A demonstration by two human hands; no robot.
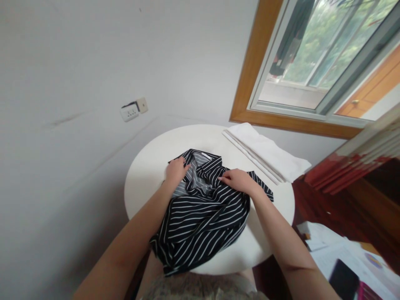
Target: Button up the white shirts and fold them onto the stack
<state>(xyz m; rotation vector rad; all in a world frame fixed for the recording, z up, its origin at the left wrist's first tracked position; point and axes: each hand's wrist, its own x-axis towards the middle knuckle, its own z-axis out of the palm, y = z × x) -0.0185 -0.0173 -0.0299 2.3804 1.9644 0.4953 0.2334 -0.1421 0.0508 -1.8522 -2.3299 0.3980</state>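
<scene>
A black shirt with thin white stripes lies crumpled on a round white table, its lower part hanging over the near edge. My left hand rests on the shirt near the collar, fingers curled on the fabric. My right hand pinches a fold of the shirt just right of the collar opening. The grey inside of the shirt shows between the two hands.
A folded white cloth lies at the table's far right. The table stands against a white wall with a socket, under a wood-framed window. Dark red furniture and papers are to the right.
</scene>
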